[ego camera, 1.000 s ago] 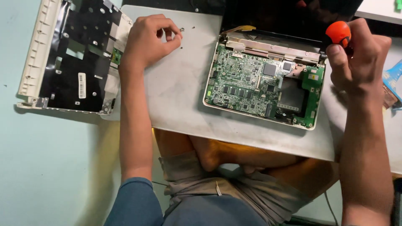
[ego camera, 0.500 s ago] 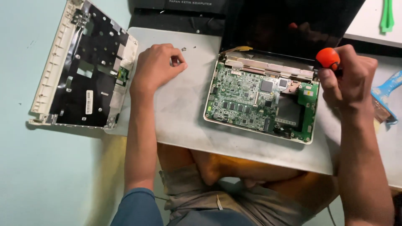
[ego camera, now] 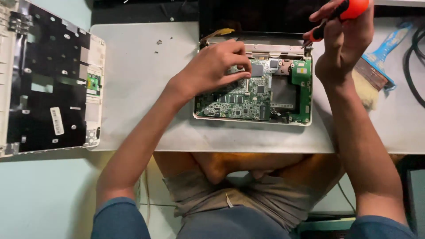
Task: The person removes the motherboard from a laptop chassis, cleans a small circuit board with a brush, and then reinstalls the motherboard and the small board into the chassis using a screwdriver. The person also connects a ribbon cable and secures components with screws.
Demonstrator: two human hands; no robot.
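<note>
A small opened laptop lies on a grey board, its green circuit board (ego camera: 248, 95) bare inside a white base. My left hand (ego camera: 214, 66) rests on the circuit board's upper left part, fingers curled with the tips pressed near a silver chip; whether they pinch something I cannot tell. My right hand (ego camera: 343, 42) is raised over the laptop's top right corner and grips a screwdriver (ego camera: 341, 13) with an orange and black handle, its tip pointing down at the hinge area.
The removed white laptop cover (ego camera: 48, 84), black inside, lies at the left. Tiny screws (ego camera: 157, 44) sit on the grey board (ego camera: 133, 79). A blue-handled brush (ego camera: 374, 71) and black cables (ego camera: 416, 57) lie at the right. The dark screen (ego camera: 252, 15) stands behind.
My left hand has moved right from the loose screws on the grey board onto the circuit board. My right hand with the screwdriver has stayed at the laptop's top right corner.
</note>
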